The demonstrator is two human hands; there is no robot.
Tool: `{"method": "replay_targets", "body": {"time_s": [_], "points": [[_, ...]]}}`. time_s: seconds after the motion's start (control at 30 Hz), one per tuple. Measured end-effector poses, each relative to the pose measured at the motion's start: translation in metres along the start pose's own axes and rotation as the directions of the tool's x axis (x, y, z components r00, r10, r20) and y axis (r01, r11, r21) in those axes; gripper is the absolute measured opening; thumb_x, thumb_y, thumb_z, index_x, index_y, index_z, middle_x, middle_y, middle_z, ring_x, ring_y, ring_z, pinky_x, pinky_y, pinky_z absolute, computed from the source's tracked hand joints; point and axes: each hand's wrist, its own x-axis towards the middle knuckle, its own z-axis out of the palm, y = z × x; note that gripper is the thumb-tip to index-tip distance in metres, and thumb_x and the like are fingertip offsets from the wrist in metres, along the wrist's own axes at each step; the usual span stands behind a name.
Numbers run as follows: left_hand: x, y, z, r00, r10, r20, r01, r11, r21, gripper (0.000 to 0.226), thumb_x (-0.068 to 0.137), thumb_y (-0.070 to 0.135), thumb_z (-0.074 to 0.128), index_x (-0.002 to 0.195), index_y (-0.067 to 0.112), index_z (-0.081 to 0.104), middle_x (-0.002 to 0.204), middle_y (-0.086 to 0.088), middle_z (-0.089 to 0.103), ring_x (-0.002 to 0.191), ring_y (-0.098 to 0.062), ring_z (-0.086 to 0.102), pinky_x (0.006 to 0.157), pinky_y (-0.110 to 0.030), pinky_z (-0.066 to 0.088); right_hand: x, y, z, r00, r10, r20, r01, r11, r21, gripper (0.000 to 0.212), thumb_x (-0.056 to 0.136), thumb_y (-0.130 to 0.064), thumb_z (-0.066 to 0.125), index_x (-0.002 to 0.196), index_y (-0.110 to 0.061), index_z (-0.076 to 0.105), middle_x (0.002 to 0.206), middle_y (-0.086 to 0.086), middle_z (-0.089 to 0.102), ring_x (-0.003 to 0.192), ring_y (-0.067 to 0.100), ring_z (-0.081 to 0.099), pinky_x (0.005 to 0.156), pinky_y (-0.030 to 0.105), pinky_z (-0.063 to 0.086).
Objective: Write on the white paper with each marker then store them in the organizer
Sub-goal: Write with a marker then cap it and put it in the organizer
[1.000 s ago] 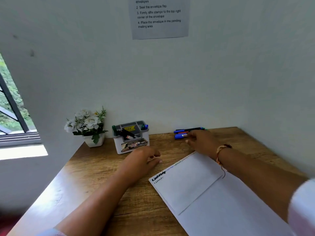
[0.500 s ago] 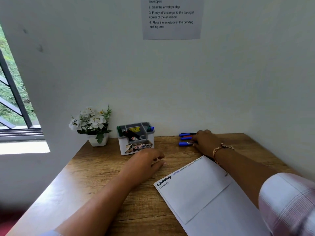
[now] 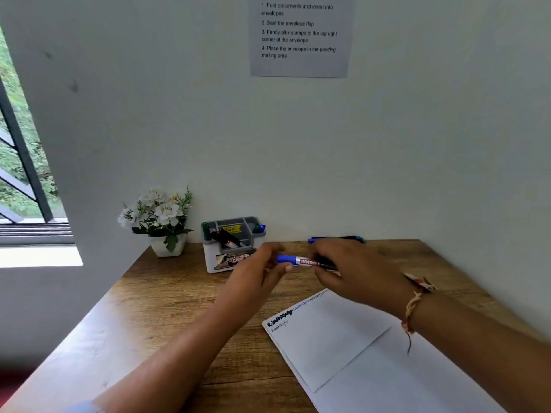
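My right hand (image 3: 354,269) holds a blue-capped marker (image 3: 301,260) level above the desk, cap pointing left. My left hand (image 3: 256,275) meets it, fingertips closed on the blue cap. Behind my right hand, more markers (image 3: 334,239) lie against the wall. The white-and-grey organizer (image 3: 232,248) stands left of my hands, with several markers standing or leaning in its compartments. The white paper (image 3: 343,347) lies on the desk below my right wrist, with lines of writing along its top-left edge.
A small white pot of white flowers (image 3: 158,222) stands left of the organizer at the wall. The wooden desk (image 3: 167,317) ends at walls behind and to the right. A printed sheet (image 3: 299,34) hangs on the wall. A window is far left.
My right hand picked one blue-capped marker out of the group by the wall and brought it left and up. My left hand rose from the desk and took hold of its cap.
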Motion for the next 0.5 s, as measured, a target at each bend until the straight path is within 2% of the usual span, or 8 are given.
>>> {"method": "replay_targets", "body": {"time_s": [0.07,0.13,0.23,0.3,0.43,0.5], "points": [[-0.001,0.003,0.000,1.000,0.029,0.010,-0.029,1.000,-0.001,0.034,0.088,0.056,0.048,0.112,0.032,0.055,0.081,0.013,0.064,0.072,-0.003,0.061,0.060,-0.021,0.049,-0.010,-0.003,0.002,1.000,-0.011,-0.027,0.012,0.999,0.034,0.010,0.096,-0.029,0.055,0.104,-0.027,0.062,0.093,-0.008,0.064,0.078,0.010,0.057,0.069,0.035,0.050],[-0.001,0.004,0.000,0.998,0.035,0.045,-0.036,0.999,0.006,0.035,0.085,0.060,0.045,0.105,0.034,0.056,0.080,0.007,0.067,0.070,-0.010,0.062,0.064,-0.032,0.052,-0.015,-0.001,0.008,0.999,-0.001,-0.036,0.003,0.998,0.056,0.017,0.096,-0.030,0.054,0.110,-0.029,0.063,0.095,-0.009,0.064,0.079,0.010,0.058,0.069,0.039,0.052],[-0.002,0.005,0.003,0.995,0.049,0.085,-0.050,0.999,0.007,0.040,0.085,0.059,0.050,0.107,0.028,0.061,0.081,0.009,0.064,0.070,-0.008,0.058,0.063,-0.029,0.050,-0.019,0.001,0.020,1.000,-0.026,-0.016,0.027,0.998,0.055,0.031,0.099,-0.042,0.049,0.127,-0.035,0.060,0.103,-0.010,0.066,0.087,0.009,0.061,0.072,0.037,0.054],[-0.003,0.006,0.006,0.992,0.052,0.113,-0.052,0.999,-0.003,0.031,0.088,0.054,0.055,0.106,0.029,0.061,0.082,0.012,0.063,0.072,-0.005,0.058,0.064,-0.024,0.049,-0.019,0.000,0.027,0.999,-0.039,-0.011,0.039,0.998,0.054,0.036,0.101,-0.046,0.047,0.135,-0.036,0.057,0.108,-0.010,0.068,0.091,0.009,0.061,0.074,0.034,0.054],[-0.004,0.009,0.008,0.990,0.063,0.122,-0.057,0.997,-0.052,0.025,0.086,0.054,0.054,0.099,0.033,0.058,0.083,0.008,0.066,0.074,-0.010,0.062,0.066,-0.028,0.052,-0.019,0.000,0.034,1.000,-0.017,0.019,0.015,0.997,0.076,0.039,0.103,-0.045,0.042,0.136,-0.031,0.057,0.104,-0.007,0.066,0.088,0.008,0.058,0.074,0.032,0.051],[-0.004,0.011,0.008,0.989,0.064,0.135,-0.053,0.995,-0.083,0.025,0.086,0.053,0.055,0.098,0.032,0.059,0.084,0.009,0.067,0.077,-0.007,0.064,0.066,-0.023,0.052,-0.020,0.001,0.035,0.999,-0.012,0.041,0.008,0.995,0.095,0.046,0.100,-0.052,0.033,0.133,-0.031,0.059,0.102,-0.008,0.066,0.088,0.008,0.057,0.074,0.035,0.052]]}}
